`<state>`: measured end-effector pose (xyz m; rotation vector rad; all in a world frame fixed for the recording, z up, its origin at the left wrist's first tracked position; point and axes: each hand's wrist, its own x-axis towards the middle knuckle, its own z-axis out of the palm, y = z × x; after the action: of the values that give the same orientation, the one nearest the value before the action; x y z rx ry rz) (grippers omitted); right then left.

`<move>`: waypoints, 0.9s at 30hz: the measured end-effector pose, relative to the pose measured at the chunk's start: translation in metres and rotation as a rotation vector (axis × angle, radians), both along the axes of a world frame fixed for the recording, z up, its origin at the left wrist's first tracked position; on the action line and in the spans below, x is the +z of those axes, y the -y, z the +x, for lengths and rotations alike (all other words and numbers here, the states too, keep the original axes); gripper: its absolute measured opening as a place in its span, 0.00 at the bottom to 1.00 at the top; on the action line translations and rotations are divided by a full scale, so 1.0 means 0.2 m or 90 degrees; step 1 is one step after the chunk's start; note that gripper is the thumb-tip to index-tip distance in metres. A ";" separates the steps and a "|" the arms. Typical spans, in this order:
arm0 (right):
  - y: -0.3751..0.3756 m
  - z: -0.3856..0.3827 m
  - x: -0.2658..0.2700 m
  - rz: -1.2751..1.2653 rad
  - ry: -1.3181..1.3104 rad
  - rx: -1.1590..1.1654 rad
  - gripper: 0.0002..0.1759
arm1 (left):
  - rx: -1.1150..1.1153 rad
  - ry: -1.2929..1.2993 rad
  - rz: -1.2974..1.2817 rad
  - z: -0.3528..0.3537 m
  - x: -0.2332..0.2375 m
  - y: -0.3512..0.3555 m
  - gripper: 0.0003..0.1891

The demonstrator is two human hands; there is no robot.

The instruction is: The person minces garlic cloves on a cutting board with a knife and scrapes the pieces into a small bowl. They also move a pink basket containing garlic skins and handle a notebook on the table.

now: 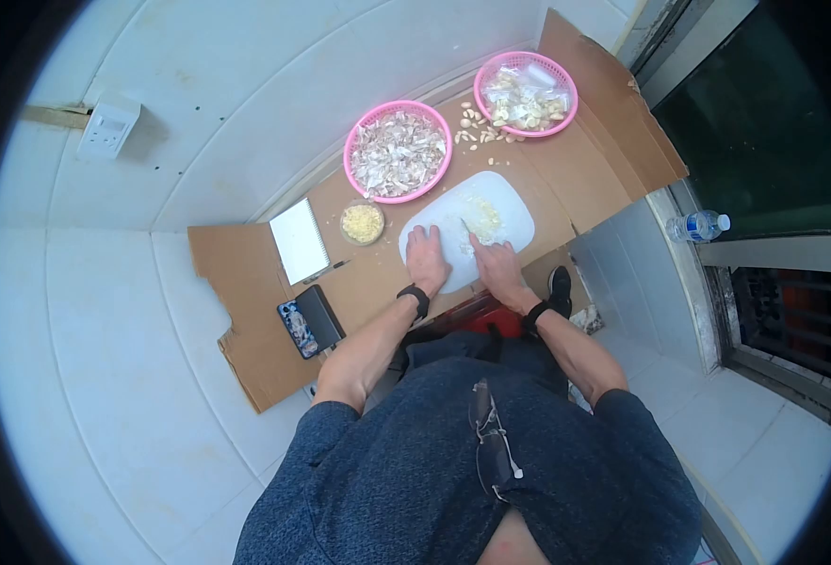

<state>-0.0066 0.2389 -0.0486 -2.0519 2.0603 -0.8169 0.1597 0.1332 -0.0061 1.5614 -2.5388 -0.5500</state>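
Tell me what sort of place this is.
Likely a makeshift kitchen corner: a white cutting board bearing what looks like chopped garlic, two pink plastic baskets, and white tiled walls.

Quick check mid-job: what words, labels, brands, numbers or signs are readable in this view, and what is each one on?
None can be read.
Water bottle: any print on its label is too small and blurred.
Notepad: no writing can be made out on the page.
Wall socket: any markings are too small to read.
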 end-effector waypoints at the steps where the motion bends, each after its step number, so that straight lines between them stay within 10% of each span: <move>1: -0.01 -0.01 -0.05 0.005 0.004 -0.005 0.29 | -0.004 -0.002 -0.001 0.00 0.00 0.00 0.40; 27: -0.05 -0.01 -0.02 0.009 0.002 -0.021 0.30 | -0.012 0.053 0.003 0.00 -0.05 0.02 0.46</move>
<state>-0.0079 0.2485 -0.0519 -2.0139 2.0972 -0.8076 0.1594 0.1292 -0.0155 1.5967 -2.6174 -0.5043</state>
